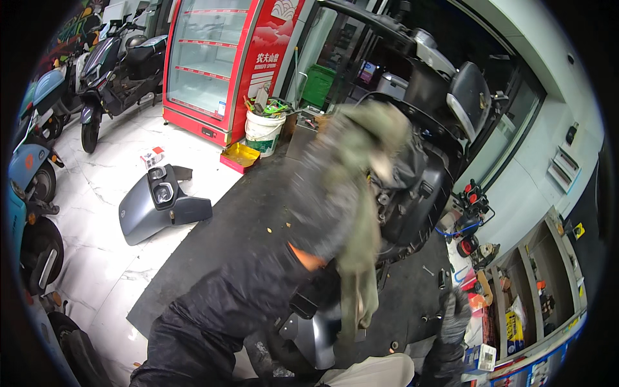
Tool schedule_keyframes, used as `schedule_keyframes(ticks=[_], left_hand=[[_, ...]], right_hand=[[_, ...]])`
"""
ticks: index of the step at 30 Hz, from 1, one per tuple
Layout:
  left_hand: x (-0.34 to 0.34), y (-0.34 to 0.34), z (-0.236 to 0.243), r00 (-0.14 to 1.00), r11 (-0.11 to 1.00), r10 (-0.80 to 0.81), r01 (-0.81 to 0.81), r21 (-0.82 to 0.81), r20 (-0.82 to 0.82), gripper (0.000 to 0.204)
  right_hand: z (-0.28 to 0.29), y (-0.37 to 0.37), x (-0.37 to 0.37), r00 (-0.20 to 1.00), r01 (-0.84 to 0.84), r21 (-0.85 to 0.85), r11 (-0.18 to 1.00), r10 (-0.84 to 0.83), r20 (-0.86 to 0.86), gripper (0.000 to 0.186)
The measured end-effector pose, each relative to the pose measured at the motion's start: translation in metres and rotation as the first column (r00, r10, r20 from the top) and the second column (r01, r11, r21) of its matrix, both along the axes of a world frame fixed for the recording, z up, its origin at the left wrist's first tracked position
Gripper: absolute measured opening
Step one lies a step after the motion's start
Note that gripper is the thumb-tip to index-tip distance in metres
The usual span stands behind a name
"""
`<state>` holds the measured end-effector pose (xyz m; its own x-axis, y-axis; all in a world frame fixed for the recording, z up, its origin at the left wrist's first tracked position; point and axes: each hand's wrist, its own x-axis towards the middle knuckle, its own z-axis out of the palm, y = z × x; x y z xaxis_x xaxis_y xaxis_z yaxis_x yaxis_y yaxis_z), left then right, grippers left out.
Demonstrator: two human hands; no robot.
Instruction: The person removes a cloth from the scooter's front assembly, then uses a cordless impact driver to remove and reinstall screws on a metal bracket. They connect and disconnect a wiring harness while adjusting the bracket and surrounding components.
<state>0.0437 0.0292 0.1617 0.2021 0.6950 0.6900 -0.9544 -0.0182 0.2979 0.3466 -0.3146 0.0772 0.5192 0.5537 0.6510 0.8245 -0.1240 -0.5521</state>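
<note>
My right hand (454, 317), in a dark grey glove, is raised at the lower right with its fingers pointing up and apart, and nothing shows in it. Close by on the black mat lie a wrench (428, 270) and a small black tool or part (442, 278). My left hand is out of sight. In front of me a co-worker (303, 213) in dark clothes and a green hood bends over, blurred by motion, and hides part of a dark scooter (412, 187) with its front bodywork off. A glossy grey panel (314, 338) sits below the co-worker.
A grey headlight cowl (164, 203) lies on the white tiles at left. Behind are a red display fridge (235, 71), a white bucket (263, 132) of tools and a yellow-red tray (240, 156). Parked scooters (113, 84) line the left; wooden shelves (523, 290) stand at right.
</note>
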Motion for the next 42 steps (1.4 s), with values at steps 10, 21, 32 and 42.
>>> schedule_keyframes(ticks=[10, 21, 32, 42], left_hand=[[0.079, 0.113, 0.029, -0.1, 0.41, 0.911, 0.124, 0.904, -0.4, 0.034], [0.038, 0.112, -0.029, -0.158, 0.07, 0.987, 0.504, 0.861, 0.012, 0.033], [0.037, 0.114, -0.007, 0.365, 0.37, 0.913, -0.557, 0.743, -0.181, 0.032], [0.045, 0.109, -0.019, 0.036, -0.127, 0.992, 0.082, 0.989, 0.124, 0.043]], right_hand=[[-0.152, -0.043, 0.062, 0.825, 0.373, -0.247, 0.894, -0.442, -0.353, 0.027], [-0.171, -0.076, 0.066, 0.725, 0.378, -0.318, 0.869, -0.492, -0.482, 0.026], [-0.183, -0.079, 0.069, 0.674, 0.363, -0.34, 0.868, -0.496, -0.547, 0.026], [-0.185, -0.07, 0.063, 0.659, 0.333, -0.359, 0.872, -0.487, -0.573, 0.025]])
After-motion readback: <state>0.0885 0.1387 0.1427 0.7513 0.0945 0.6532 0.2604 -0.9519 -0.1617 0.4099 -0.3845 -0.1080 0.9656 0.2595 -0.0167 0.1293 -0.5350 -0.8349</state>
